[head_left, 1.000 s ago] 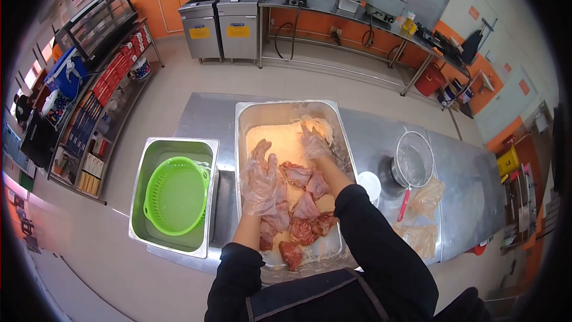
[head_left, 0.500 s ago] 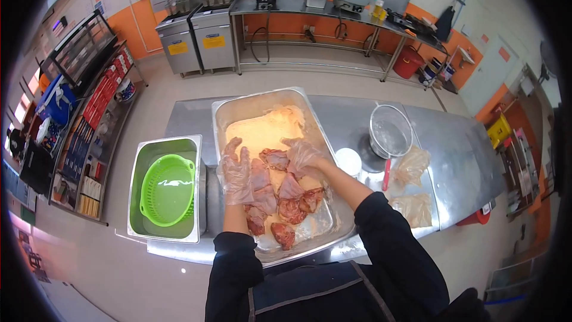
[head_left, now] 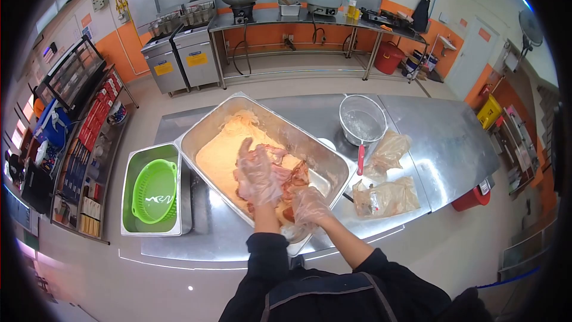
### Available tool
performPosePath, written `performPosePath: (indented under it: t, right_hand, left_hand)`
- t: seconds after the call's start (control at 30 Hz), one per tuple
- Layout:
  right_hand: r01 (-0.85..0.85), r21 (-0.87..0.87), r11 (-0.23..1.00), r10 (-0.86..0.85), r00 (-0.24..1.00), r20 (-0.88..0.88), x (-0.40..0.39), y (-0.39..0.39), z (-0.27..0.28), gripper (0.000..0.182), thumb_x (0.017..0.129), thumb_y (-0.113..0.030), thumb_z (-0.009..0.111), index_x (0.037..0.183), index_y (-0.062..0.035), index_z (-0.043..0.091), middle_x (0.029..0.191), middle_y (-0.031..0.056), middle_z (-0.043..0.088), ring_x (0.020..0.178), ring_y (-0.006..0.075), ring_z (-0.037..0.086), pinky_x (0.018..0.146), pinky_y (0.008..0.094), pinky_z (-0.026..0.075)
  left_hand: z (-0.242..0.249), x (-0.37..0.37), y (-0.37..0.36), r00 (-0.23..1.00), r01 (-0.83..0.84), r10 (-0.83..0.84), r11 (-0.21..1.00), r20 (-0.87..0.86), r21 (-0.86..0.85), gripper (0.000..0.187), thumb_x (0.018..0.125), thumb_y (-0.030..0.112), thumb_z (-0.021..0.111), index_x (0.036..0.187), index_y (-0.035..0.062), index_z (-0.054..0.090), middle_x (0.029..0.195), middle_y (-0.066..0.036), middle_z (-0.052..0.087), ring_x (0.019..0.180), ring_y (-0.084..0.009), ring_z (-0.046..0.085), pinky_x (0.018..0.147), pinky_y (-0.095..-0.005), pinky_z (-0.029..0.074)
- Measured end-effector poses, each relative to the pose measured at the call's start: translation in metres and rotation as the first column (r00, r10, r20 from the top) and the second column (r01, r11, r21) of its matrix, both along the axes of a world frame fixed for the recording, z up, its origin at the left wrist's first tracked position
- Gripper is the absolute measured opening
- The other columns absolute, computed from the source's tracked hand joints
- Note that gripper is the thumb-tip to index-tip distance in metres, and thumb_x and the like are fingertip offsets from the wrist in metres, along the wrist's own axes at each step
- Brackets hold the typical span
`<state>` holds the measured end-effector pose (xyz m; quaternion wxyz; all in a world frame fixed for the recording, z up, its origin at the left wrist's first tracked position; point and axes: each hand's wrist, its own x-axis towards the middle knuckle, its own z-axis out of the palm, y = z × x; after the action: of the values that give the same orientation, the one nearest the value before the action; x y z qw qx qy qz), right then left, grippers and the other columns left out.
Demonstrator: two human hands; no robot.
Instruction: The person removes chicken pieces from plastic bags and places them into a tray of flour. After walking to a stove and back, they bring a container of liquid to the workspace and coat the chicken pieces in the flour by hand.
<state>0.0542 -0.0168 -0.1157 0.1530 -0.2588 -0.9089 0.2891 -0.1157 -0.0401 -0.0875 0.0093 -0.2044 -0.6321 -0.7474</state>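
Observation:
A deep metal tray (head_left: 285, 120) stands at a slant on the steel table, holding orange-tinted flour (head_left: 223, 149) and several raw marinated chicken pieces (head_left: 296, 179). Thin clear plastic gloves cover both my hands. My left hand (head_left: 260, 177) lies over the chicken in the middle of the tray, its fingers stretched out and apart. At the tray's near end, my right hand (head_left: 310, 206) curls over the rim beside a chicken piece; its fingertips are partly hidden.
A green basket (head_left: 138, 194) sits in a smaller metal pan (head_left: 127, 222) at left. On the right are a strainer (head_left: 363, 120) with a red handle and crumpled plastic bags (head_left: 387, 197). Fryers (head_left: 196, 59) and a steel counter (head_left: 268, 19) line the back wall.
The tray has turned counterclockwise, its far end swinging left. My right hand has moved from the chicken to the near end of the tray. My left hand has shifted right over the chicken.

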Motion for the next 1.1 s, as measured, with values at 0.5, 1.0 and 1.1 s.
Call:
performPosePath:
  t: [0.5, 1.0, 1.1]
  right_hand:
    - [-0.111, 0.39, 0.914, 0.042, 0.983, 0.181, 0.071, -0.02, 0.024, 0.022, 0.08, -0.026, 0.057, 0.079, -0.0044, 0.063, 0.082, 0.0164, 0.065, 0.085, 0.0307, 0.062, 0.076, 0.0409, 0.048]
    - [-0.25, 0.451, 0.857, 0.013, 0.885, 0.465, 0.099, 0.057, 0.006, 0.015, 0.08, -0.008, 0.051, 0.09, -0.0032, 0.061, 0.092, 0.0159, 0.063, 0.095, 0.0315, 0.059, 0.085, 0.0395, 0.047]
    - [-0.285, 0.478, 0.831, 0.035, 0.884, 0.466, 0.098, 0.077, 0.009, 0.019, 0.08, -0.008, 0.051, 0.096, -0.0034, 0.061, 0.094, 0.0163, 0.063, 0.095, 0.031, 0.06, 0.086, 0.0387, 0.046]
  left_hand:
    - [0.016, -0.07, -0.047, 0.693, 0.026, -0.36, 0.878, -0.625, -0.477, 0.036, 0.085, 0.018, 0.057, 0.118, 0.0054, 0.053, 0.115, -0.014, 0.058, 0.109, -0.0316, 0.053, 0.091, -0.0388, 0.043]
    - [0.005, -0.024, -0.111, 0.672, -0.115, -0.533, 0.611, -0.515, -0.783, 0.023, 0.083, 0.023, 0.057, 0.102, 0.0108, 0.059, 0.094, -0.011, 0.062, 0.087, -0.0279, 0.061, 0.076, -0.038, 0.05]
    - [-0.018, -0.015, -0.115, 0.649, -0.138, -0.526, 0.629, -0.55, -0.765, 0.021, 0.084, 0.023, 0.057, 0.1, 0.0111, 0.06, 0.089, -0.012, 0.062, 0.082, -0.0291, 0.06, 0.072, -0.0393, 0.05]
